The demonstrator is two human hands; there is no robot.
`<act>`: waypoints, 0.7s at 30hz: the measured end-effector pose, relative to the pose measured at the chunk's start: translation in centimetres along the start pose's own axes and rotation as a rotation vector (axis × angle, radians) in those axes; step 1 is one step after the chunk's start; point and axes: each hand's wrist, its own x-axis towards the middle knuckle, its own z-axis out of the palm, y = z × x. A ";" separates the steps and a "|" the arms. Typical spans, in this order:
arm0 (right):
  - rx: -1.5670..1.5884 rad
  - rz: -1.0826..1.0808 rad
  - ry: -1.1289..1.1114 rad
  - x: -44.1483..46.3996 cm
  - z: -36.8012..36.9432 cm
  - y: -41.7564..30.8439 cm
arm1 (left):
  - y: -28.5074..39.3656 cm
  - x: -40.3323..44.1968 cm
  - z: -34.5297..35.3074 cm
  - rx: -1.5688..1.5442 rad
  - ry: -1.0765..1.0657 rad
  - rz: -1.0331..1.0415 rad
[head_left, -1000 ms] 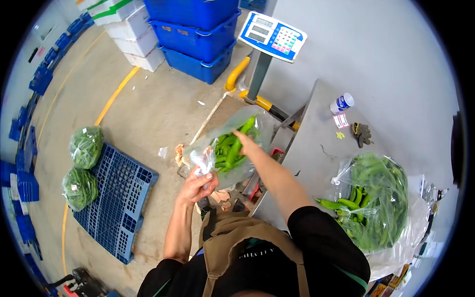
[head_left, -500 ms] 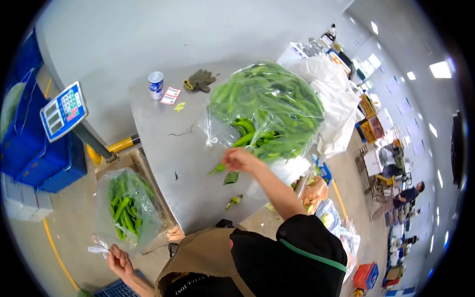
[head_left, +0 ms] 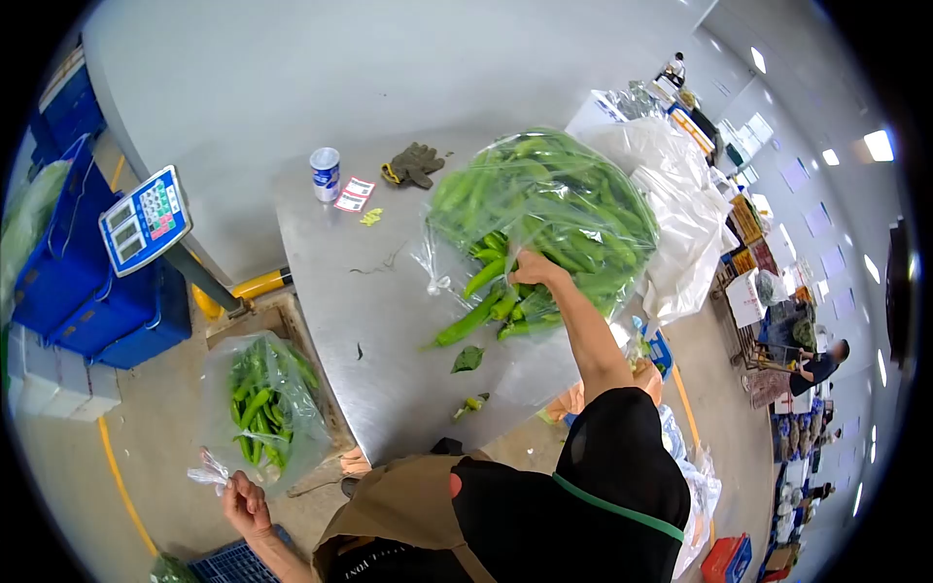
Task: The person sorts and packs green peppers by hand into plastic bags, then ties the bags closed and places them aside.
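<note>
Reaching right hand (head_left: pixel 533 270) farther, among green peppers (head_left: pixel 485 279) at opening of large clear bag (head_left: pixel 573 194), steel table (head_left: pixel 389 335), grip unclear; keeping left hand (head_left: pixel 245 507) clamped on smaller bag (head_left: pixel 260 410), over platform scale (head_left: pixel 274 318)

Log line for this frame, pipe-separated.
left hand: holds neck of small bag | right hand: at large bag, by peppers | glove: on table

Smooth, greyish metal under you on the table (head_left: pixel 326 291); glossy skins on your peppers (head_left: pixel 474 319); clear, shiny, crinkled plastic for the big bag (head_left: pixel 573 199); matt cloth apron (head_left: pixel 398 500); rough fabric glove (head_left: pixel 413 165); smooth plastic crates (head_left: pixel 73 262).
</note>
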 end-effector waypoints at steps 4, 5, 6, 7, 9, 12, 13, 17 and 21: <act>-0.244 0.266 0.065 2.1 0.0 -4.0 | -0.9 -0.2 -1.0 -0.071 -0.017 0.006; -0.307 0.335 0.062 2.5 0.0 -4.6 | -1.2 0.2 -1.8 -0.079 -0.029 -0.003; -0.273 0.279 0.113 2.6 0.5 -4.6 | -1.3 0.3 -2.5 -0.086 -0.045 -0.012; -0.240 0.225 0.163 2.5 1.2 -4.2 | -1.3 0.1 -2.2 -0.075 -0.028 -0.012; -0.219 0.215 0.177 2.3 1.9 -4.8 | -1.3 0.1 -0.3 -0.056 0.001 -0.009; -0.304 0.269 0.044 2.3 2.8 -5.7 | -1.6 0.2 -0.4 -0.069 -0.019 0.008; -0.372 0.254 0.053 2.4 2.4 -6.4 | -1.8 0.3 -0.7 -0.070 -0.026 0.010; -0.327 0.201 -0.176 7.1 2.5 -6.1 | -1.9 1.0 -1.1 -0.091 -0.017 -0.042; -0.240 0.215 -0.088 7.5 3.6 -7.1 | -1.7 0.7 -1.1 -0.091 -0.012 -0.011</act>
